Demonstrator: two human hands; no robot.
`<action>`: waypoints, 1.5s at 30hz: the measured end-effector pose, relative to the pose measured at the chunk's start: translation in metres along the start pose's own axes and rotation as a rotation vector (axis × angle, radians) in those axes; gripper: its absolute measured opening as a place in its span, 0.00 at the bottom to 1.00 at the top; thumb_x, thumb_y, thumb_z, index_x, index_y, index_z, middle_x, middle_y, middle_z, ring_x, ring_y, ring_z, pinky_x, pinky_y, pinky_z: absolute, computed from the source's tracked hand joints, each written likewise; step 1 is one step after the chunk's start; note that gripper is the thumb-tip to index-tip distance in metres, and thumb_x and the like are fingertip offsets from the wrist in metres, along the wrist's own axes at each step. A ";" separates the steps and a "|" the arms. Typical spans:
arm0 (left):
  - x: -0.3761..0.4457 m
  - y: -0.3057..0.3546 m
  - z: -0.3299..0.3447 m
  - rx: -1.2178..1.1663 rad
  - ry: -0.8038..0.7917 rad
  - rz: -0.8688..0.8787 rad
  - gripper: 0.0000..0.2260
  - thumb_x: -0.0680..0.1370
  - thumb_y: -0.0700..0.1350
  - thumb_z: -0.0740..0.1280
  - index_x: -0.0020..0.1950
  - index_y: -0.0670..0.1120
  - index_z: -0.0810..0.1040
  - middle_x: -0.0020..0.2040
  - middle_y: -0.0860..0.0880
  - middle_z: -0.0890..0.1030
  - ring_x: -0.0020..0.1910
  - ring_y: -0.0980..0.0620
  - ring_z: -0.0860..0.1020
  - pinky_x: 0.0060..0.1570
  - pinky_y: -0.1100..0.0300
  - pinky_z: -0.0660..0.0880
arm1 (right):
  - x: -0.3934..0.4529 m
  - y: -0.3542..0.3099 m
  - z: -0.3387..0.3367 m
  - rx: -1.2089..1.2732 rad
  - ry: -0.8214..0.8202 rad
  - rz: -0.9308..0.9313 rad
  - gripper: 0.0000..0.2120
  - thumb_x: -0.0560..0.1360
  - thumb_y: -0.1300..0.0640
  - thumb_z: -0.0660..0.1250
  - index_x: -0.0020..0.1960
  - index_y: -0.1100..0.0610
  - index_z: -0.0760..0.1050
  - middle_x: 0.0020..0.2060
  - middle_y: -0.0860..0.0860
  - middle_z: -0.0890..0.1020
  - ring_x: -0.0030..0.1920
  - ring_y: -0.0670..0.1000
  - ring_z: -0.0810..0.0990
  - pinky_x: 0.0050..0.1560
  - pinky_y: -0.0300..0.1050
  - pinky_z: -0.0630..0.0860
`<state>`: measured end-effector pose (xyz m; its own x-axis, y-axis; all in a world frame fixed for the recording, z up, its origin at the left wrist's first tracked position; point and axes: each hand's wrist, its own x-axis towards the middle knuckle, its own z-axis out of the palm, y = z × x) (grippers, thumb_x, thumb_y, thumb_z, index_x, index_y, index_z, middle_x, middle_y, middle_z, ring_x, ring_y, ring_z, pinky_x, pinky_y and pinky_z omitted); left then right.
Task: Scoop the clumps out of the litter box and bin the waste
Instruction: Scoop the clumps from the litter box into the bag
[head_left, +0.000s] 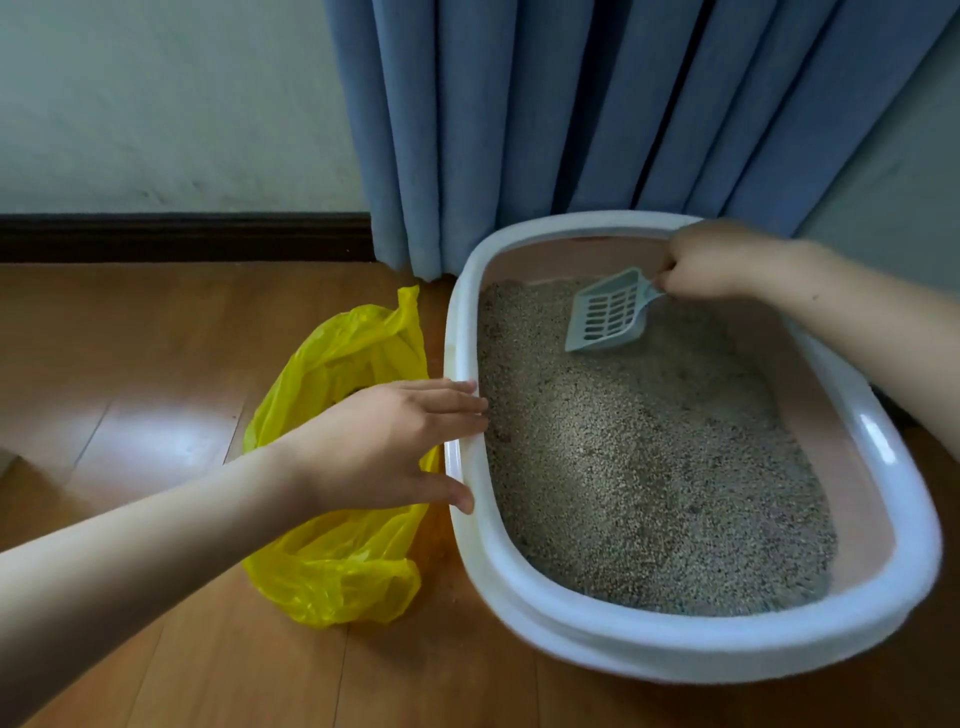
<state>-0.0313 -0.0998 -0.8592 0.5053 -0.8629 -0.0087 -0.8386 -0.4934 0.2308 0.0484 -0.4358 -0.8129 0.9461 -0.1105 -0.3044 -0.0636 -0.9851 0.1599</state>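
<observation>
Right hand (706, 260), at the 1 o'clock end of the litter box (852, 415), is curled tight around the handle of the slotted scoop (608, 312); the handle itself is hidden in the fist. Scoop blade rests on the litter (649, 467). Left hand (395, 441) lies flat, fingers straight, on the 9 o'clock rim, partly covering the yellow bag (332, 571). No clumps can be made out.

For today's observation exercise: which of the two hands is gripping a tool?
The right hand: it grips the slotted litter scoop, while the left hand lies flat on the litter box rim.
</observation>
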 end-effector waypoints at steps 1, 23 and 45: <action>0.000 0.000 0.000 -0.018 0.007 -0.008 0.32 0.71 0.68 0.61 0.65 0.47 0.78 0.65 0.50 0.77 0.69 0.54 0.70 0.68 0.59 0.65 | 0.005 -0.005 0.004 0.005 -0.009 0.015 0.10 0.77 0.55 0.61 0.38 0.57 0.74 0.35 0.53 0.76 0.33 0.50 0.73 0.32 0.42 0.68; 0.001 0.001 0.015 -0.064 0.045 -0.043 0.33 0.70 0.64 0.66 0.65 0.41 0.77 0.67 0.44 0.76 0.71 0.48 0.68 0.70 0.51 0.61 | 0.004 -0.064 0.082 0.528 -0.013 -0.188 0.11 0.79 0.50 0.61 0.47 0.48 0.82 0.38 0.46 0.82 0.43 0.49 0.76 0.69 0.58 0.57; -0.015 0.040 0.040 0.059 0.075 0.258 0.17 0.81 0.56 0.61 0.58 0.44 0.78 0.54 0.45 0.78 0.64 0.43 0.72 0.72 0.49 0.62 | -0.055 -0.084 0.000 -0.387 0.097 -0.440 0.14 0.77 0.49 0.64 0.35 0.52 0.70 0.30 0.45 0.74 0.31 0.46 0.70 0.56 0.49 0.73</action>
<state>-0.0803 -0.1110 -0.8890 0.2851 -0.9515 0.1156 -0.9509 -0.2657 0.1585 0.0017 -0.3473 -0.8090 0.8834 0.3275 -0.3352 0.4439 -0.8142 0.3743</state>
